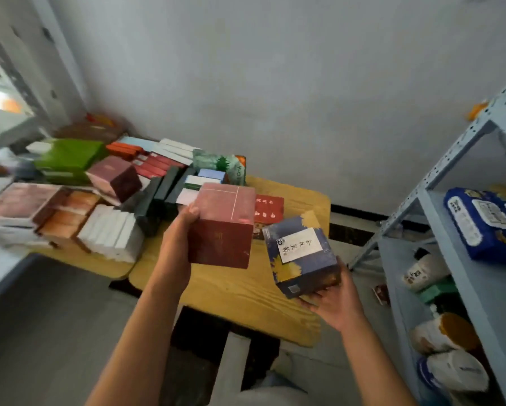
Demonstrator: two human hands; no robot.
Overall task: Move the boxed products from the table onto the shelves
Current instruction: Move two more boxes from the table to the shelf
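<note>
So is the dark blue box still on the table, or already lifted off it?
Lifted off. The dark blue box sits tilted in the right hand, whose fingers cup its underside, above the table.

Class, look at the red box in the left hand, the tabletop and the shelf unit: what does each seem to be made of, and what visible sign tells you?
Red box: probably printed cardboard, matte; crisp folded edges, flat faces.
Tabletop: wood or a wood-look surface, pale yellow; grain lines show.
Shelf unit: likely painted metal, light blue-grey; slotted holes run along its uprights.

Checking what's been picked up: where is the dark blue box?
Head view, right of centre: dark blue cardboard box held in the right hand, beside the red box.
</note>
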